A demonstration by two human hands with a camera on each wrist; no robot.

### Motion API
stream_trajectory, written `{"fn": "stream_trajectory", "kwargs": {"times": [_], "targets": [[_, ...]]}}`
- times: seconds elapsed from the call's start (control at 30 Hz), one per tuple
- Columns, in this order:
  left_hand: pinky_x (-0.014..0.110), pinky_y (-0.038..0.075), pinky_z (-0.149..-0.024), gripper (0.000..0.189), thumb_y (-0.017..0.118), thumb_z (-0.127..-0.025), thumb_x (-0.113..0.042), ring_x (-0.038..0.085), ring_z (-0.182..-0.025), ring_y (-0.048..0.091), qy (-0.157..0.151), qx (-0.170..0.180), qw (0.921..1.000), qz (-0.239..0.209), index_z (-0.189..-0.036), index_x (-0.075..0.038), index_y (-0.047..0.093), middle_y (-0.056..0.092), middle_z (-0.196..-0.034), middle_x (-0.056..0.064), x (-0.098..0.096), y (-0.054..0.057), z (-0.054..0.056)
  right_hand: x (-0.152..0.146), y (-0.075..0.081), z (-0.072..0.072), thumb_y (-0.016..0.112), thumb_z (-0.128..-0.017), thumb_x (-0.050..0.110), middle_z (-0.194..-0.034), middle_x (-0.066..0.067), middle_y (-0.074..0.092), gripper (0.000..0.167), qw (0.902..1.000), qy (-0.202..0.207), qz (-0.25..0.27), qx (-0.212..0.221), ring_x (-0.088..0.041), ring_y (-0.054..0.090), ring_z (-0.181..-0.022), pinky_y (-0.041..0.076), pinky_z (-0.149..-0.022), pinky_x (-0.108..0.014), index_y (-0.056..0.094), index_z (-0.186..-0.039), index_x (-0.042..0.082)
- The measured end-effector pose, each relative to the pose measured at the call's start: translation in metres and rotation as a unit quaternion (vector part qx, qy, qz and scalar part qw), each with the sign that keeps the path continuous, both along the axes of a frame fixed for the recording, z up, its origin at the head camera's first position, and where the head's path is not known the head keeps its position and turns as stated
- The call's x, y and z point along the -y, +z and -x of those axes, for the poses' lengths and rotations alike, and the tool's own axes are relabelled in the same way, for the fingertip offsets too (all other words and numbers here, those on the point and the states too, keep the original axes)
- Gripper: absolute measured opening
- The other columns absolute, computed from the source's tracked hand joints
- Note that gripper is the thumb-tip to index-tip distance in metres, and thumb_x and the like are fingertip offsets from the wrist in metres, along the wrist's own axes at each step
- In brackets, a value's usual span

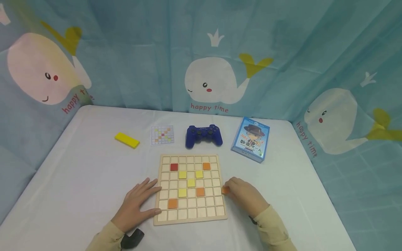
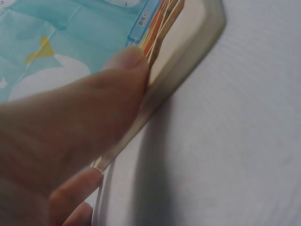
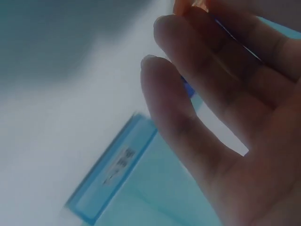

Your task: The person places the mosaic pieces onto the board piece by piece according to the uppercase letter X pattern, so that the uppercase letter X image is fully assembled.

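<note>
A wooden grid board (image 1: 220, 211) lies on the white table. One red tile (image 1: 174, 167), several yellow tiles (image 1: 191, 183) and three orange tiles (image 1: 172, 203) sit in its squares. Spread along the board's left edge, my left hand (image 1: 137, 205) touches the rim with fingers and thumb; the left wrist view shows the thumb (image 2: 124, 70) against the frame. Just off the right edge, my right hand (image 1: 243, 195) pinches a small orange tile (image 1: 225, 190), partly hidden by the fingers. In the right wrist view only a bit of orange shows past the fingertips.
Behind the board lie a yellow bar (image 1: 127, 140), a card with a coloured grid pattern (image 1: 162, 135), a blue game controller (image 1: 203, 135) and a blue box with a cartoon figure (image 1: 251, 139). A blue curtain (image 1: 150, 69) with whales hangs beyond the table.
</note>
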State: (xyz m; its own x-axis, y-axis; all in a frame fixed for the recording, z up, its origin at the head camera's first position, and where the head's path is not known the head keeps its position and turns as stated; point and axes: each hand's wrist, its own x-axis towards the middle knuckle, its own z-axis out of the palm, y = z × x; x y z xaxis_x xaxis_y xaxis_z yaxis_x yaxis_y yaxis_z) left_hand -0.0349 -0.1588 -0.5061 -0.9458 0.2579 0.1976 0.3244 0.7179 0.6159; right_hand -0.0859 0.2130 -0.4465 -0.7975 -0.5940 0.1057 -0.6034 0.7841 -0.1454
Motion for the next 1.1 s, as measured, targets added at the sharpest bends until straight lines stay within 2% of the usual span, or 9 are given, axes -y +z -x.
{"fn": "stream_trajectory", "kwargs": {"times": [0.13, 0.3, 0.73, 1.1], "targets": [[0.057, 0.022, -0.108, 0.063, 0.076, -0.076, -0.047, 0.036, -0.138, 0.033, -0.001, 0.006, 1.0, -0.001, -0.131, -0.022, 0.058, 0.047, -0.146, 0.005, 0.0, 0.001, 0.002, 0.01, 0.003, -0.005, 0.078, -0.078, 0.012, -0.094, 0.007, 0.065, 0.022, 0.9974, 0.06, 0.037, -0.015, -0.007, 0.063, -0.082, 0.054, -0.072, -0.023, 0.063, -0.094, 0.015], [0.058, 0.022, -0.108, 0.063, 0.076, -0.076, -0.047, 0.036, -0.138, 0.032, -0.003, 0.007, 1.0, -0.002, -0.13, -0.021, 0.058, 0.047, -0.146, 0.006, -0.001, 0.001, 0.002, 0.023, -0.004, -0.01, 0.076, -0.081, 0.017, -0.09, 0.009, 0.064, 0.015, 0.9936, 0.102, 0.046, -0.017, -0.007, 0.063, -0.079, 0.053, -0.071, -0.02, 0.066, -0.092, 0.015], [0.057, 0.02, -0.112, 0.061, 0.075, -0.077, -0.048, 0.036, -0.139, 0.031, 0.005, 0.03, 0.9995, 0.005, -0.129, -0.021, 0.059, 0.047, -0.146, 0.006, -0.004, 0.003, 0.002, 0.035, -0.009, -0.013, 0.077, -0.08, 0.018, -0.091, 0.008, 0.065, 0.014, 0.9914, 0.12, 0.044, -0.03, -0.007, 0.064, -0.081, 0.053, -0.073, -0.02, 0.069, -0.091, 0.015], [0.057, 0.021, -0.111, 0.059, 0.074, -0.077, -0.048, 0.036, -0.138, 0.033, 0.007, 0.023, 0.9997, 0.005, -0.128, -0.022, 0.06, 0.048, -0.145, 0.005, -0.004, 0.003, 0.0, 0.039, -0.009, -0.015, 0.078, -0.078, 0.017, -0.09, 0.009, 0.064, 0.016, 0.9921, 0.114, 0.043, -0.03, -0.006, 0.063, -0.079, 0.053, -0.071, -0.019, 0.069, -0.091, 0.015]]}}
